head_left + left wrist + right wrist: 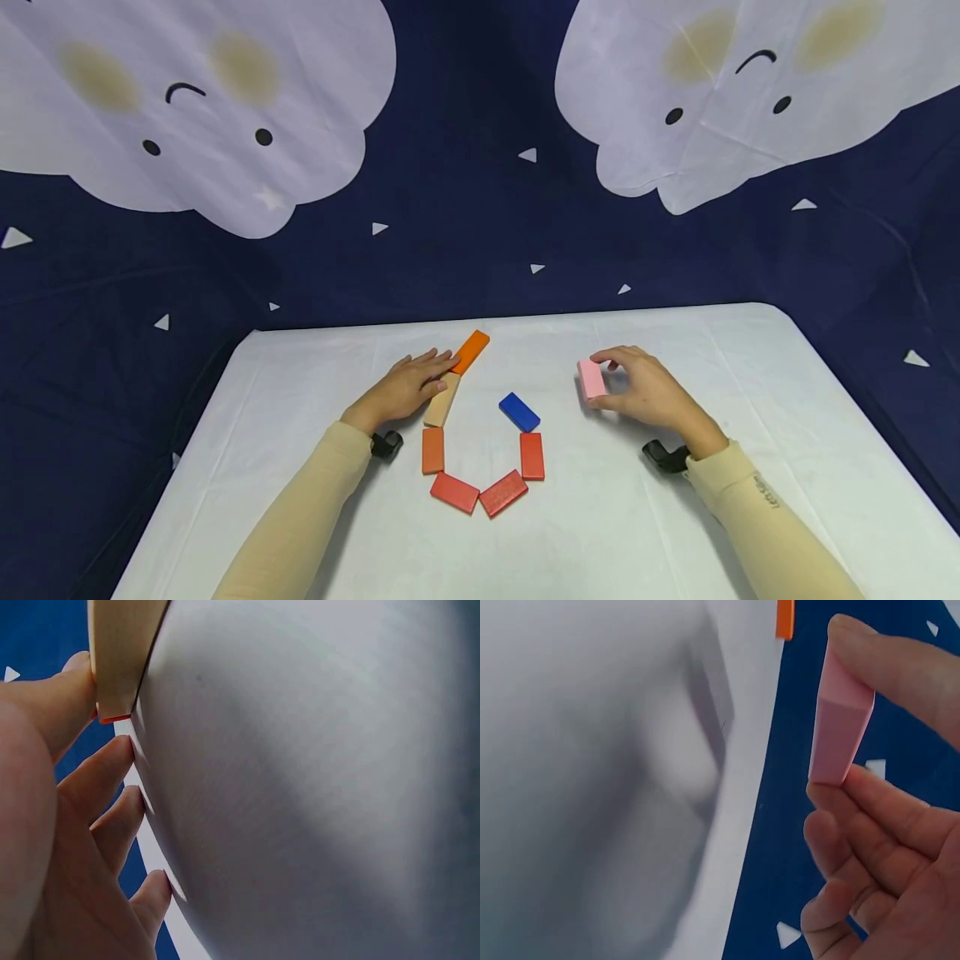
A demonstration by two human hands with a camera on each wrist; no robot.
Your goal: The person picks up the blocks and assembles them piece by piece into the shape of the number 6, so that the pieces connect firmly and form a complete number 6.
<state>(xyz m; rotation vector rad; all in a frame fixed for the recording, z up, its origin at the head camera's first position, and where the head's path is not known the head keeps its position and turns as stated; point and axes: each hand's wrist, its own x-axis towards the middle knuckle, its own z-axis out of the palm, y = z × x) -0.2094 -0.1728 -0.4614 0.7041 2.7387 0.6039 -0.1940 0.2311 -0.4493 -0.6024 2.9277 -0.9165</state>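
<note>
My right hand [639,392] pinches a pink block [592,380] by its two ends, thumb on one side and fingers on the other. The right wrist view shows that pink block [840,727] held up over its shadow. My left hand [408,387] lies with fingers extended beside a plain wood block [442,402]. Its thumb reaches the wood block and its index fingertip is right at an orange block [472,352]. In the left wrist view the thumb overlaps the side of the wood block [124,660], while the other fingertips rest on the tabletop.
The blocks lie in a curved row on the white table [600,533]. Below the wood block come a darker orange block [432,451], several red blocks [454,492] and a blue block [519,412] tilted at the right end. Behind hangs a dark blue cloth [465,275] with clouds.
</note>
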